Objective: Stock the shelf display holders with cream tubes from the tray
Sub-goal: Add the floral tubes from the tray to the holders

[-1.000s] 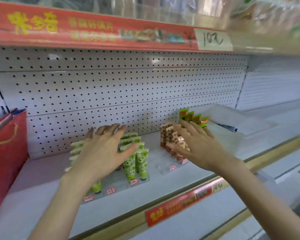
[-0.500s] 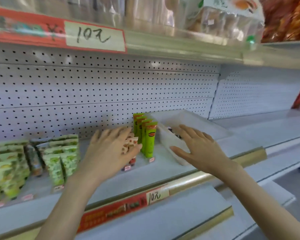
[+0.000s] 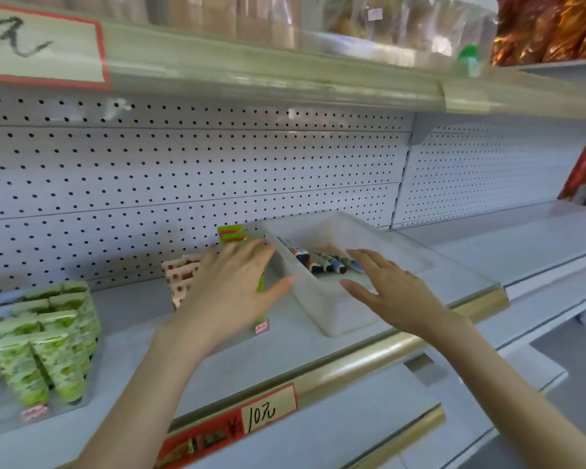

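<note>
A see-through white plastic tray is set on the pale grey metal shelf. Small dark cream tubes are laid flat at its back. The right grip is held open over the tray, with its fingers near the tubes. The left grip is held open just beside the tray.

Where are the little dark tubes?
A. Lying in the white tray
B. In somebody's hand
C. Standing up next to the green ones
A: the dark tubes lie flat inside the white tray, while the left hand and the right hand are open and hold nothing.
</note>
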`<state>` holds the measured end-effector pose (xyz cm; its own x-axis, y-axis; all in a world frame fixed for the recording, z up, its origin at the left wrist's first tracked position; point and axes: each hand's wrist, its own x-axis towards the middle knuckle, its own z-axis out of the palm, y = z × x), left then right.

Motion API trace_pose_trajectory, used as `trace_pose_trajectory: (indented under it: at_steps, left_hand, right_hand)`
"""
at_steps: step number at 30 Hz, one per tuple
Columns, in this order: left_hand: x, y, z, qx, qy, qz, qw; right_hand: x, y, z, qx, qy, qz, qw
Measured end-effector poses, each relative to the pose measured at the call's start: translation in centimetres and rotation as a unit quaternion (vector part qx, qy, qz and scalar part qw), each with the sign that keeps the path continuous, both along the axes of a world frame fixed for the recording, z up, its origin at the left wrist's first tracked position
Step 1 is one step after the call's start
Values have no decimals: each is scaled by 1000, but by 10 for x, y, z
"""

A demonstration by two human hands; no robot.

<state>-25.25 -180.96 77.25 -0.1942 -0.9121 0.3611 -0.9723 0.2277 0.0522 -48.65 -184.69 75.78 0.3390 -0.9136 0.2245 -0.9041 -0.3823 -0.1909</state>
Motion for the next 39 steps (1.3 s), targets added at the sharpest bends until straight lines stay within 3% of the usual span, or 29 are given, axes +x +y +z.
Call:
trace_pose_trajectory:
  at_steps: [9, 18, 24, 30, 39]
  left_hand:
    - [-44, -30, 9, -5, 40, -96, 995]
    - [-75, -56, -4, 64, 55, -88, 992]
    - [-107, -93, -7, 62, 89, -29, 994]
    - [-130, -119, -16, 97, 151, 24, 983]
    - [-129, -133, -24, 96, 187, 57, 976]
  right_hand:
    - [-16, -47, 3, 15, -26, -29, 999]
    - [-35, -104, -1, 73, -49, 14, 996]
    - [-55, -162, 7, 95, 0, 67, 993]
    - [-46, -217, 3, 173, 102, 59, 978]
    - [-31, -254, -24, 232, 162, 40, 958]
